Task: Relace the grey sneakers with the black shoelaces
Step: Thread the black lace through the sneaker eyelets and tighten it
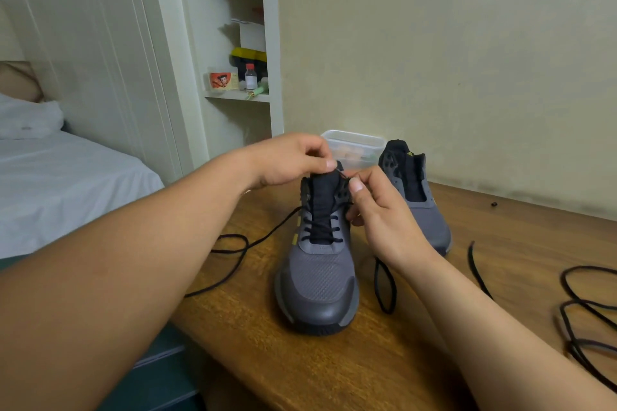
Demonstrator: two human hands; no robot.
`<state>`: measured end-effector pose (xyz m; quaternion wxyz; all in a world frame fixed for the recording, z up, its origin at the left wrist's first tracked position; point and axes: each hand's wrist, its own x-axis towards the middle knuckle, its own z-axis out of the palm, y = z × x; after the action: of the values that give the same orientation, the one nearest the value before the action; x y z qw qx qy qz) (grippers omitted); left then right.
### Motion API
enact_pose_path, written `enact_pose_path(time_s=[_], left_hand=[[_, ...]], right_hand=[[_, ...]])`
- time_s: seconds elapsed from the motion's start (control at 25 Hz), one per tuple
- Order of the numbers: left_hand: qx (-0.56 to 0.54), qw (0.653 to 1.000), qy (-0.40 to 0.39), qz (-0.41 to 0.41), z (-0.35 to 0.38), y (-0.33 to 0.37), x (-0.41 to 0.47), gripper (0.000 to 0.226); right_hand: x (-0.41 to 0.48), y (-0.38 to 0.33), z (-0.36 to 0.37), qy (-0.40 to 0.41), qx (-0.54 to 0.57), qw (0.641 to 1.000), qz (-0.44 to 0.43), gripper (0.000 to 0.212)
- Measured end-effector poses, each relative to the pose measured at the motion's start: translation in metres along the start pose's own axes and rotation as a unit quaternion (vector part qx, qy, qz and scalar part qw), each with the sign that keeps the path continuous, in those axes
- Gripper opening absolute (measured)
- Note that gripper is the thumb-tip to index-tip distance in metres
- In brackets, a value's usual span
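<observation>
Left hand (293,160) and right hand (384,220) pinch black shoelace (322,230) atop near sneaker (317,280), partly hiding second sneaker (430,220) and plastic container (354,141).

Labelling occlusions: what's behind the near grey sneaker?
A clear plastic container stands behind the near grey sneaker. Part of it is covered by the sneaker's tongue and the left hand; its contents are too blurred to name.

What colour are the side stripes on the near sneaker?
Yellow side stripes against the near sneaker's grey upper; the head view shows them.
</observation>
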<state>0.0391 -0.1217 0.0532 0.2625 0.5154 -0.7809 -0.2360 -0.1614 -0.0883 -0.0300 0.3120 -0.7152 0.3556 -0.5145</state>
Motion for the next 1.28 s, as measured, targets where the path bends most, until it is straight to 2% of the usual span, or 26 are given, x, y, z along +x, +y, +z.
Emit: enact_pose_path(time_s=[0.12, 0.24, 0.32, 0.44, 0.52, 0.6, 0.72, 0.8, 0.88, 1.04, 1.2, 1.28], left_hand=[[-0.192, 0.978, 0.065, 0.046, 0.023, -0.021, -0.013, 0.010], [-0.292, 0.946, 0.135, 0.036, 0.051, -0.039, -0.015, 0.020], [-0.299, 0.940, 0.159, 0.028, 0.061, -0.046, -0.009, 0.029], [-0.293, 0.939, 0.174, 0.036, 0.067, -0.050, -0.002, 0.029], [-0.251, 0.947, 0.196, 0.039, 0.066, -0.059, 0.003, 0.035], [-0.212, 0.959, 0.186, 0.021, 0.061, -0.068, 0.006, 0.041], [-0.173, 0.971, 0.165, 0.029, 0.052, -0.062, 0.007, 0.021], [-0.202, 0.964, 0.159, 0.060, 0.051, -0.050, 0.010, 0.015], [-0.303, 0.940, 0.136, 0.077, 0.060, -0.041, 0.010, 0.023], [-0.460, 0.873, 0.130, 0.097, 0.076, -0.057, 0.005, 0.018], [-0.503, 0.851, 0.122, 0.088, 0.068, -0.067, -0.001, 0.016], [-0.500, 0.852, 0.129, 0.086, 0.068, -0.069, -0.002, 0.015]], right_hand=[[0.001, 0.004, 0.004, 0.017, 0.021, 1.000, -0.001, 0.017], [-0.003, 0.004, 0.010, 0.016, 0.022, 1.000, -0.007, 0.017], [-0.004, 0.005, 0.013, 0.015, 0.023, 1.000, -0.005, 0.018], [-0.004, 0.008, 0.015, 0.010, 0.034, 0.999, 0.002, 0.019], [-0.003, 0.009, 0.017, 0.006, 0.032, 0.999, -0.005, 0.020], [-0.003, 0.011, 0.019, 0.002, 0.030, 0.999, -0.011, 0.020], [-0.001, 0.011, 0.019, 0.007, 0.025, 1.000, -0.013, 0.019], [0.001, 0.014, 0.015, 0.031, 0.021, 0.999, -0.015, 0.017], [0.004, 0.017, 0.010, 0.056, 0.012, 0.998, -0.016, 0.017], [0.004, 0.011, 0.011, 0.054, 0.026, 0.998, -0.012, 0.016], [0.009, -0.003, 0.001, 0.058, 0.004, 0.998, -0.023, 0.011], [0.011, -0.008, -0.006, 0.027, -0.027, 0.999, -0.011, 0.012]])
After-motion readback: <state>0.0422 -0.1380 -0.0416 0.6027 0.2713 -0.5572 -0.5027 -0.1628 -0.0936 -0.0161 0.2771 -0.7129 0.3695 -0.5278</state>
